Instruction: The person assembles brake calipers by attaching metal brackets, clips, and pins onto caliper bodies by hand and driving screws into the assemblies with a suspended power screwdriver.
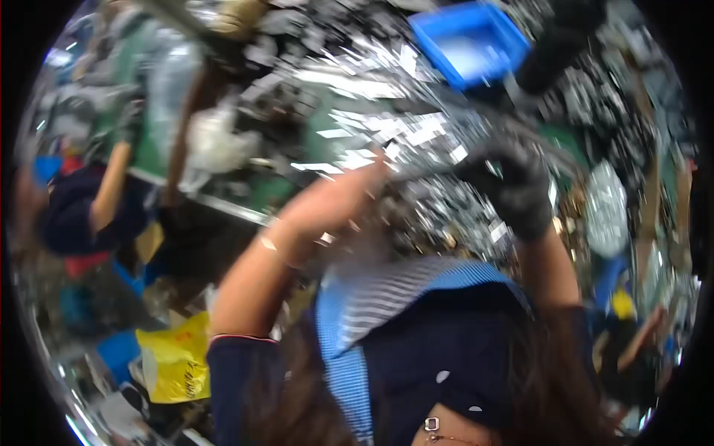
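My left hand [335, 201] is bare and reaches in over a heap of shiny metal pieces [401, 130]. Its fingers are smeared by motion, so I cannot tell how they are closed. My right hand [517, 186] wears a dark grey glove, with its fingers curled. A blurred, dark grey, elongated thing [428, 175] stretches between the glove and my left fingertips. It appears to be in the right hand's grip, but its kind cannot be made out. More small metal pieces lie below and around both hands.
A blue plastic bin [472, 46] stands beyond the heap on the green work table [271, 195]. Clear plastic bags [219, 141] lie to the left, another [606, 199] to the right. A co-worker's arm [111, 186] is at far left. A yellow bag [175, 360] hangs at lower left.
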A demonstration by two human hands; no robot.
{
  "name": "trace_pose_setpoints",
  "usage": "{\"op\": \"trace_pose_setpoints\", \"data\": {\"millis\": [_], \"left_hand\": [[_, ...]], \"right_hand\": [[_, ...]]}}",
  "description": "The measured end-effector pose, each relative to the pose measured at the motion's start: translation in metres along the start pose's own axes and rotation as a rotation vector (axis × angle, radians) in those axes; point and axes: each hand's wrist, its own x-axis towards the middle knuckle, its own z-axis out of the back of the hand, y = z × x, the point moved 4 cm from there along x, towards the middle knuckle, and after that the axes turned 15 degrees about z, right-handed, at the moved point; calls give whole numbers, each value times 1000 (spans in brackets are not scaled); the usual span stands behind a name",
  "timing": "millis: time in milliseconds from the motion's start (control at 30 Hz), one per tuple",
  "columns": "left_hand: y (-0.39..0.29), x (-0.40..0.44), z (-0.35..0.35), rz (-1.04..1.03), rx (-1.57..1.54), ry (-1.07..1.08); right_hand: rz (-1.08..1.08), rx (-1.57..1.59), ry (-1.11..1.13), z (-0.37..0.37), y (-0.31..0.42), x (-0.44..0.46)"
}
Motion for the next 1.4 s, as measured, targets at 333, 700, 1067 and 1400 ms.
{"op": "trace_pose_setpoints", "data": {"millis": [333, 700, 1067, 1400], "left_hand": [[-27, 7, -15, -411, 91, 121], [-27, 13, -18, -442, 141, 135], [-15, 27, -14, -402, 157, 47], [4, 9, -42, -149, -128, 219]], "right_hand": [[122, -22, 177, -11, 4, -4], [194, 11, 261, -19, -2, -7], [341, -119, 278, -26, -5, -8], [248, 186, 312, -34, -6, -40]]}}
